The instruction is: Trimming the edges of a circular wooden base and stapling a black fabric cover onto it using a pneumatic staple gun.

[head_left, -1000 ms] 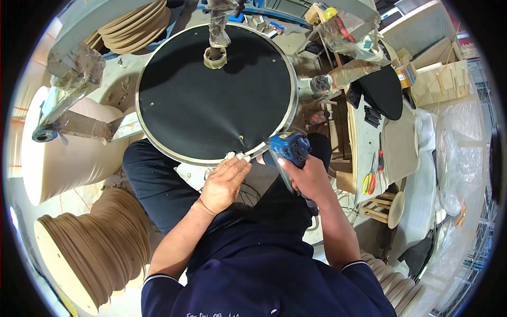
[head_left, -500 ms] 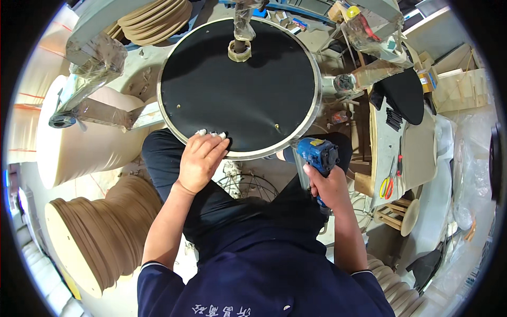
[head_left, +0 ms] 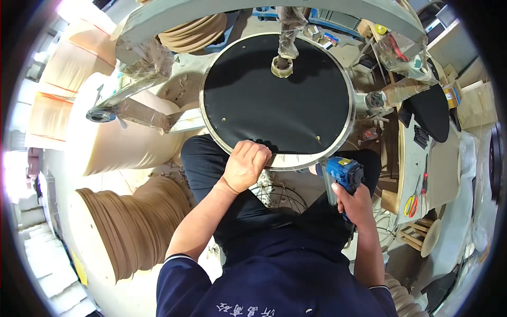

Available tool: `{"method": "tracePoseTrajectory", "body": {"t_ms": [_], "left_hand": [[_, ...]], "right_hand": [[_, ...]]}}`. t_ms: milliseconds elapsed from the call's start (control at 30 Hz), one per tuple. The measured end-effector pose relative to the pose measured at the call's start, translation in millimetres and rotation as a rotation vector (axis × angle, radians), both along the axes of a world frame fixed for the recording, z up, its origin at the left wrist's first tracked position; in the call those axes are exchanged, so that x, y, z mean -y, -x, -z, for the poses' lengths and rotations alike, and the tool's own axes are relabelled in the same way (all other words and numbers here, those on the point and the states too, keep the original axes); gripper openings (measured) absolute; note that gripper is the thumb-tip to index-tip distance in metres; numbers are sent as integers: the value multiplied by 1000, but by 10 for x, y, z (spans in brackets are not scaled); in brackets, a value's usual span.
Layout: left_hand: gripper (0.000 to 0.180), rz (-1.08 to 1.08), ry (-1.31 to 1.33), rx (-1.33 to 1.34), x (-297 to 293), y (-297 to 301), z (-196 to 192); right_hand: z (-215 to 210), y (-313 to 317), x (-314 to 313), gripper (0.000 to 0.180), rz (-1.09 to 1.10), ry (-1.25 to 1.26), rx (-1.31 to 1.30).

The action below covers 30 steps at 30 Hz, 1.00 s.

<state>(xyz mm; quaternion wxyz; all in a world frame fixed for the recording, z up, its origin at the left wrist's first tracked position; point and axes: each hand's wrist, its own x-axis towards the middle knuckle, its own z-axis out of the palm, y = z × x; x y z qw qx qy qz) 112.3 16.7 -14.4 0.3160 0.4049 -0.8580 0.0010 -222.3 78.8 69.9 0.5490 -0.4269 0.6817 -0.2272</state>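
Observation:
A large round panel with black fabric (head_left: 280,111) and a pale rim (head_left: 207,124) lies above my knees. My left hand (head_left: 247,165) is closed at its near edge, fingers pinching the fabric's edge, which is bunched there. Just right of that hand, a wider strip of pale rim shows below the fabric. My right hand (head_left: 356,203) grips a blue staple gun (head_left: 344,173) by its handle, close to the panel's near right edge. The gun's nose is hard to make out from here.
A wrapped metal frame (head_left: 142,113) with a central post (head_left: 289,39) surrounds the panel. At left stand a brown strip reel (head_left: 132,227) and a pale foam roll (head_left: 127,137). The right bench (head_left: 422,174) bears scissors (head_left: 412,203) and a screwdriver (head_left: 425,179).
The whole view has shifted, so everything sits farther right. My left hand has gone from flat fingers on the fabric to a closed grip, and the fabric's near edge is drawn up.

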Motion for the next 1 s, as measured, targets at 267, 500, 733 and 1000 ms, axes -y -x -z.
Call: {"method": "tracePoseTrajectory", "body": {"t_ms": [267, 500, 733, 1000], "left_hand": [[35, 122, -2, -34, -31, -126, 14], [31, 176, -44, -20, -254, -17, 48], [41, 39, -104, -194, -398, 13, 149], [50, -55, -101, -11, -115, -107, -178]], "right_hand": [[-20, 5, 7, 27, 22, 15, 4], [-81, 23, 4, 32, 28, 47, 39], [-37, 46, 83, 33, 4, 47, 56], [-114, -2, 54, 34, 30, 31, 37]]}}
